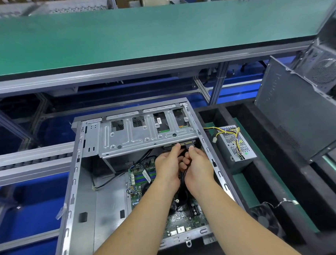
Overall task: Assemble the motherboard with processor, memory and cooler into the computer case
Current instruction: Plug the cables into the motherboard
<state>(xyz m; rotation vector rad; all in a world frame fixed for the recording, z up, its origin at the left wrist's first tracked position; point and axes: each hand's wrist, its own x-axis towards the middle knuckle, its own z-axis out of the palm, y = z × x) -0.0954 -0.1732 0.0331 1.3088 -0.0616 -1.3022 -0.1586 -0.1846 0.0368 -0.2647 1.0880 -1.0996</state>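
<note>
Green motherboard (185,218) lies low in the open computer case (76,187) at frame centre. Above it my left hand (167,167) and right hand (198,170) pinch black cable connectors (188,145) with their fingers, just under the drive cage (144,132). Right of the case sits a power supply (234,144).

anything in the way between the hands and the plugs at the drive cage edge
Nothing visible does. Both the left hand and the right hand already pinch the black plugs at the front lower edge of the drive cage, above the motherboard. The sockets behind the plugs are hidden.
</note>
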